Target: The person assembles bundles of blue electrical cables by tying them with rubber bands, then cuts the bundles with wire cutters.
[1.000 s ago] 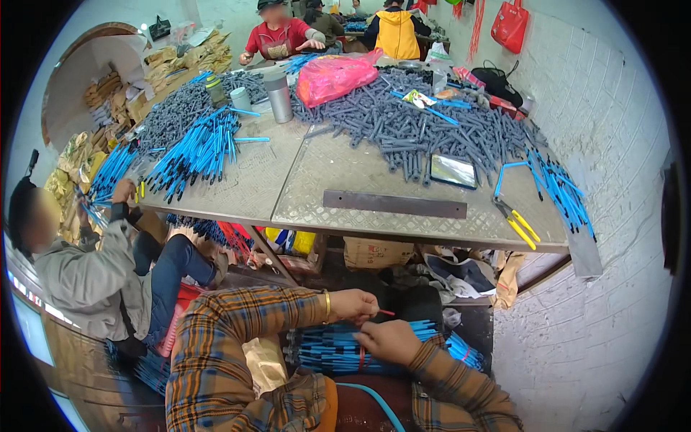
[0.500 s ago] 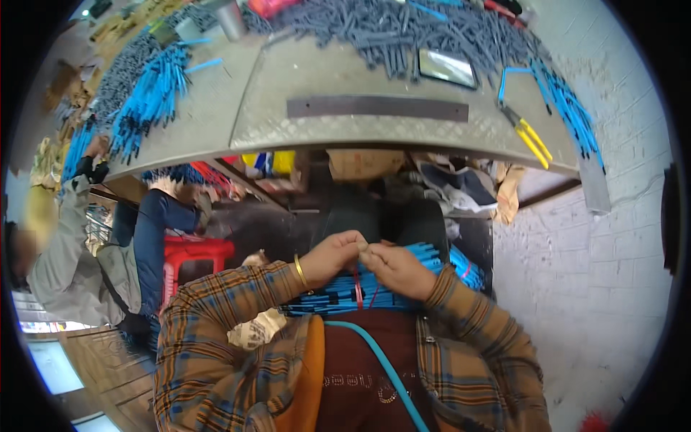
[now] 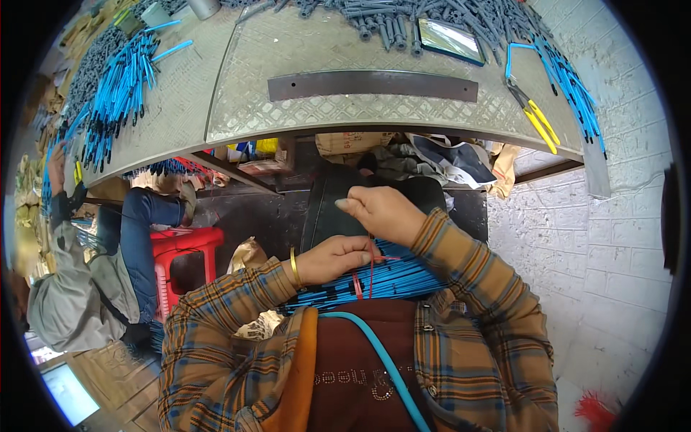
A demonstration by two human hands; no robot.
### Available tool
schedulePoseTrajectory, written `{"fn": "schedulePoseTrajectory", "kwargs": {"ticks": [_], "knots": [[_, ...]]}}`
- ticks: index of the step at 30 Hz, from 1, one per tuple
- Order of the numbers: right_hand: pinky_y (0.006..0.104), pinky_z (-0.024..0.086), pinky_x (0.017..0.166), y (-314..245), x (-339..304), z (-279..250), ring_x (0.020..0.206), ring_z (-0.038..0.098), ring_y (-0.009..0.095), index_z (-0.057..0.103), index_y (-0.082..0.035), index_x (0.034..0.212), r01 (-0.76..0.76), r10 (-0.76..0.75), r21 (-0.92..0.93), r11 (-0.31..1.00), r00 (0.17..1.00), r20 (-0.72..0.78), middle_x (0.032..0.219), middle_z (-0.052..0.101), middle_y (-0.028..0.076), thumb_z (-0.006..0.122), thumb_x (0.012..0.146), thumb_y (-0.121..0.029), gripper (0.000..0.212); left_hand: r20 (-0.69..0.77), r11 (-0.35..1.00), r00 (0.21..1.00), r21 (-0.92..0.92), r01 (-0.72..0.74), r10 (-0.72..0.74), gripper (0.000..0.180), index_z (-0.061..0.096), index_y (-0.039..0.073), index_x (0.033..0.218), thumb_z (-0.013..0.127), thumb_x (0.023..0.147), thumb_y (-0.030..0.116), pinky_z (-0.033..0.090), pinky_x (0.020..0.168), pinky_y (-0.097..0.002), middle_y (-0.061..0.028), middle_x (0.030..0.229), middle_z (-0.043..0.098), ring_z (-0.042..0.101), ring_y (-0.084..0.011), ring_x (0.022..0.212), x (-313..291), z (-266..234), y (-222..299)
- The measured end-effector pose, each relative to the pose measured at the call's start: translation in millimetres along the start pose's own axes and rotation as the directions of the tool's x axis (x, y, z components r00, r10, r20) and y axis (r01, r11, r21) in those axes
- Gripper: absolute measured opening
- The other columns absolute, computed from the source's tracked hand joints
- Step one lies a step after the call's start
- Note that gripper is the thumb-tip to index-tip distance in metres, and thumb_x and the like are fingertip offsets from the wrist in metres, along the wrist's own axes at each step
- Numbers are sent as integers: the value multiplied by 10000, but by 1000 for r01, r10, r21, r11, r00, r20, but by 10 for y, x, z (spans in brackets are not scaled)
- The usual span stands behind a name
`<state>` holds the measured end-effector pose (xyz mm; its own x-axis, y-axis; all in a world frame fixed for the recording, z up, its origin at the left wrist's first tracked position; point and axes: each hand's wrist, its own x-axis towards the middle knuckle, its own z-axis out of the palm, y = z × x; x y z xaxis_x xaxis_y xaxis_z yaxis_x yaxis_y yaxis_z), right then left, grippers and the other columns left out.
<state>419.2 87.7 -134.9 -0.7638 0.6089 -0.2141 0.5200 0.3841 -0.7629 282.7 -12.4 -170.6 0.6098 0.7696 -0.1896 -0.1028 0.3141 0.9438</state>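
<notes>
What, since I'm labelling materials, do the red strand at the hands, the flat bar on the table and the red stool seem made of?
Red strand: perhaps plastic or fibre, thin, stringlike; finish unclear. Flat bar: probably metal, dull grey, with end holes. Red stool: likely moulded plastic, smooth, evenly coloured.

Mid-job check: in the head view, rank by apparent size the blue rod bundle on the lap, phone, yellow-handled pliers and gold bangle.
1. Blue rod bundle
2. Phone and yellow-handled pliers, unranked: the pliers look longer, the phone broader
3. Gold bangle
</notes>
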Motion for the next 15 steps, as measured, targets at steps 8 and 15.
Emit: {"fn": "schedulePoseTrajectory", "kwargs": {"ticks": [8, 15], "knots": [[383, 447, 567, 48, -34, -170, 628, 563, 334, 564, -36, 808, 100, -115, -68, 993, 958, -264, 690, 563, 148, 542, 849, -295, 263, -110, 983, 983, -126, 132, -146, 238, 589, 33, 857, 450, 929, 213, 400, 685, -194, 27, 774, 547, 465, -49, 712, -43, -135, -61], [387, 457, 616, 38, -611, -24, 706, 573, 311, 602, -66, 850, 186, -164, -105, 977, 968, 191, 746, 577, 134, 560, 828, -297, 237, -171, 978, 978, -192, 86, -119, 237, 564, 63, 796, 469, 921, 242, 343, 582, -182, 65, 688, 462, 389, -31, 635, -28, -33, -111]]}}
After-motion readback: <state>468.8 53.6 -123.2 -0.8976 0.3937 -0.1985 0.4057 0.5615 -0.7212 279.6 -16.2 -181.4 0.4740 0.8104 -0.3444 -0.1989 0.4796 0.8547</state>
